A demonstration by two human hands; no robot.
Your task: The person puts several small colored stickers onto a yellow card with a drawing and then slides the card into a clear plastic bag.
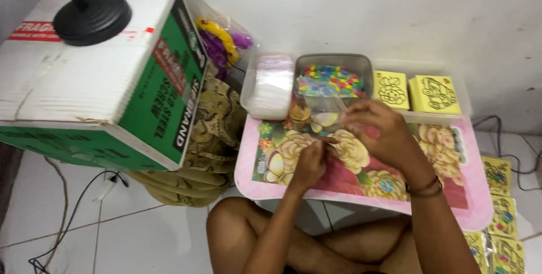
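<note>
My left hand (309,164) and my right hand (377,133) meet over a small pink table (480,206) with a flower print. Both pinch a clear plastic bag (322,104) that rises between them; what sits inside it is hard to tell. Just behind the bag lies a clear tray (333,62) filled with small colourful pieces. A stack of clear plastic bags (271,85) rests to the left of that tray. Two yellow squares with black line drawings (435,94) stand to its right. My bare crossed legs (271,234) are under the table.
A large white and green cardboard box (101,76) stands at the left with a black round stand base (90,17) on top. Patterned cloth (214,138) lies beside it. Packed yellow sheets (499,217) lie on the floor at the right. Cables run over the white tiles.
</note>
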